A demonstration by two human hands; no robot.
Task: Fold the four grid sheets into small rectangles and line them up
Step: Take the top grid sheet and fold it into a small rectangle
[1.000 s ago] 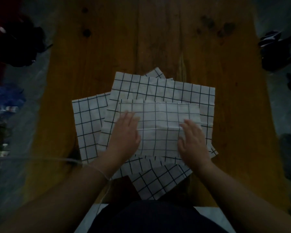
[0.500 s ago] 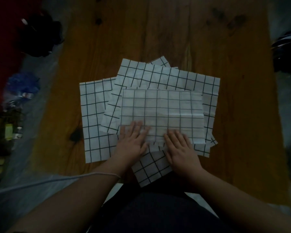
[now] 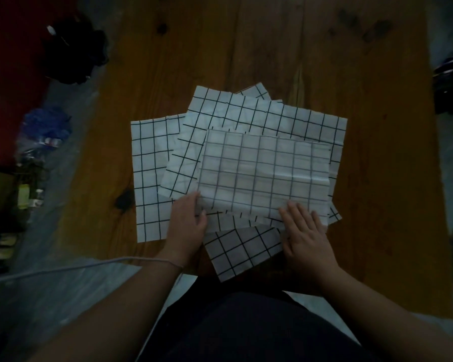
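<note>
Several white sheets with black grid lines lie fanned in a pile on the wooden table [image 3: 351, 74]. On top is a folded sheet [image 3: 264, 173], a rectangle with paler lines. Under it lie a large flat sheet [image 3: 272, 113], another flat sheet [image 3: 149, 178] sticking out to the left, and one [image 3: 238, 254] poking toward me. My left hand [image 3: 187, 226] holds the folded sheet's near left corner, fingers tucked under its edge and thumb on top. My right hand [image 3: 305, 231] rests flat with straight fingers on the sheet's near right edge.
The table's left edge runs down past a dark knot [image 3: 123, 201]. Off the table on the left lie a black object [image 3: 73, 50] and a blue bag [image 3: 45, 126] on the floor. A dark shape [image 3: 450, 82] sits off the right edge.
Both hands slid back from the folded sheet's middle to its near edge. My left hand moved to the near left corner and took hold of it; my right moved toward the right.
</note>
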